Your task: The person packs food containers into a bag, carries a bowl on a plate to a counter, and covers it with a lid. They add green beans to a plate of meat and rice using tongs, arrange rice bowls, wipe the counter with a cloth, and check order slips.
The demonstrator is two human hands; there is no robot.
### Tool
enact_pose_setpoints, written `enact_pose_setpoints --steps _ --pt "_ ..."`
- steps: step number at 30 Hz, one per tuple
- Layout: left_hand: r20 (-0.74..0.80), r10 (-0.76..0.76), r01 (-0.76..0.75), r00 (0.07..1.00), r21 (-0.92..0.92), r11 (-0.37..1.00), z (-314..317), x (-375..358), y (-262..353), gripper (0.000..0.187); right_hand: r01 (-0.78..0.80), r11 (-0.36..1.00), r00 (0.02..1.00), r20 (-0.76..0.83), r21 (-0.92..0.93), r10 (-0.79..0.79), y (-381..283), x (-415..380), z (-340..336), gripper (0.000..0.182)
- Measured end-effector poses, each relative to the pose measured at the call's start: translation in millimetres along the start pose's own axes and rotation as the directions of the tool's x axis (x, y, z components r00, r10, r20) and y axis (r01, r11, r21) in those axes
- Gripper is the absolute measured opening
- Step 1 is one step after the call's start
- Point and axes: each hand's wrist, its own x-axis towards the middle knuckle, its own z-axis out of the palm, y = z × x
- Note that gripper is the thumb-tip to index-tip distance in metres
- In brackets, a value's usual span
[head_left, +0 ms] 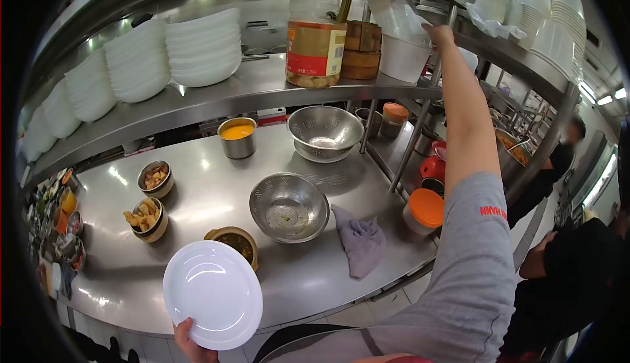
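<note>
A white oval plate (pixel 213 295) is tilted up in my left hand (pixel 193 343), whose thumb lies over its lower rim. My right arm stretches up to the shelf. There my right hand (pixel 440 35) is closed beside clear plastic containers (pixel 396 15) that stand in a white tub (pixel 403 58); what its fingers hold is hidden. Behind the plate a clay pot (pixel 252 266) with dark food shows in part. Two perforated metal bowls (pixel 289 209) (pixel 325 133) and a crumpled grey cloth (pixel 361 241) lie to the right of the pot.
Bowls of food (pixel 146 217) (pixel 156 178) and a metal pot of orange liquid (pixel 237 141) stand on the steel counter. White bowl stacks (pixel 203 48), a large jar (pixel 315 54) and bamboo steamers (pixel 361 54) line the shelf. A person in black (pixel 577 271) is at right.
</note>
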Motion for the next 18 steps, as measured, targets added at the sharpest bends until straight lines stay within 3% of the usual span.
enact_pose_setpoints --steps 2,3,4,5,6,7,8,10,11,12,13,15,16,17,18 --pt "-0.021 0.008 -0.008 1.000 0.006 1.000 8 -5 -8 0.041 0.293 0.877 0.955 0.082 -0.380 -0.283 5 24 9 0.049" --pt "-0.005 0.010 -0.010 1.000 0.004 1.000 11 -5 -12 0.043 0.269 0.932 0.955 -0.060 -0.242 -0.291 -3 20 -1 0.041" --pt "0.011 0.012 -0.012 1.000 -0.001 1.000 12 -6 -15 0.045 0.272 0.931 0.955 -0.053 -0.243 -0.293 -11 9 -5 0.041" --pt "0.007 0.010 -0.010 1.000 -0.006 1.000 11 -5 -19 0.045 0.157 0.966 0.947 -0.309 0.208 -0.087 -21 -4 -9 0.037" --pt "-0.002 -0.017 0.017 1.000 -0.031 0.999 8 -3 -24 0.049 0.125 0.768 0.878 -0.431 0.628 0.209 -28 -12 -15 0.034" --pt "-0.010 -0.043 0.042 0.999 -0.053 0.998 9 -3 -27 0.054 0.183 0.858 0.874 -0.480 0.480 0.082 -24 -8 -4 0.031" --pt "-0.012 -0.040 0.039 0.999 -0.055 0.998 11 -2 -30 0.054 0.124 0.935 0.992 -0.071 0.333 -0.107 -13 -5 0 0.032" --pt "-0.007 0.010 -0.010 1.000 -0.052 0.999 18 -3 -33 0.053 0.304 0.949 0.930 -0.241 0.084 -0.277 -18 11 5 0.034" --pt "-0.008 0.011 -0.012 1.000 -0.053 0.999 17 -3 -33 0.053 0.192 0.844 0.939 -0.344 0.500 -0.009 -32 0 -12 0.034" --pt "-0.003 0.011 -0.011 1.000 -0.022 1.000 16 -3 -33 0.053 0.120 0.553 0.908 -0.317 0.824 0.274 -45 -12 -29 0.034" --pt "0.005 0.005 -0.005 1.000 0.006 1.000 16 -3 -35 0.053 0.148 0.450 0.879 -0.326 0.881 0.348 -49 -16 -38 0.033" --pt "0.021 -0.003 0.004 1.000 -0.016 1.000 19 -1 -39 0.053 0.183 0.542 0.916 -0.343 0.820 0.209 -40 -5 -37 0.032" --pt "0.030 -0.009 0.009 1.000 -0.022 1.000 19 -1 -39 0.053 0.190 0.719 0.960 -0.279 0.669 0.006 -33 2 -31 0.031" --pt "0.025 -0.010 0.010 1.000 -0.014 1.000 19 -3 -38 0.053 0.286 0.874 0.955 -0.184 0.393 -0.230 -22 12 -22 0.030" --pt "0.023 -0.009 0.010 1.000 -0.024 1.000 20 -3 -39 0.053 0.419 0.881 0.907 -0.152 0.219 -0.393 -14 15 -13 0.030"
